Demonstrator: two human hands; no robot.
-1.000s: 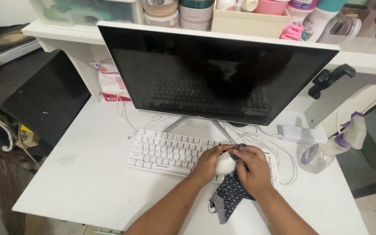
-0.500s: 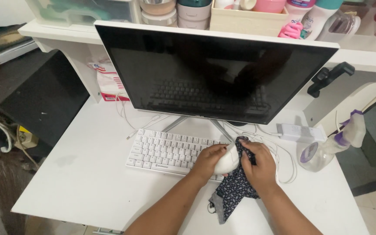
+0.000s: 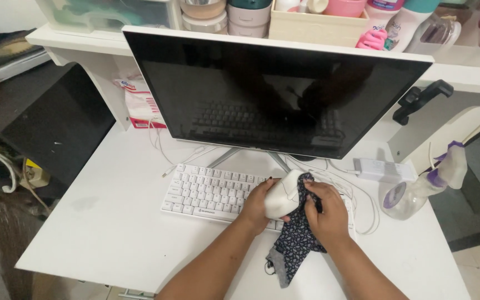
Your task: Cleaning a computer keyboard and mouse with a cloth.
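Note:
My left hand (image 3: pixel 258 203) grips a white computer mouse (image 3: pixel 281 195) and holds it tilted above the right part of a white keyboard (image 3: pixel 206 191). My right hand (image 3: pixel 326 214) presses a dark patterned cloth (image 3: pixel 295 241) against the mouse's right side. The cloth's loose end hangs down onto the white desk (image 3: pixel 112 228). Both hands work just in front of a black, switched-off monitor (image 3: pixel 273 91).
A clear spray bottle with a purple nozzle (image 3: pixel 418 189) stands at the right, next to a white power adapter (image 3: pixel 384 169) and loose white cables. A black speaker box (image 3: pixel 56 128) sits at the left. A shelf (image 3: pixel 473 75) above the monitor holds bottles and containers.
The mouse has been lifted and tipped more upright in my left hand. My right hand with the cloth has slid around its right side.

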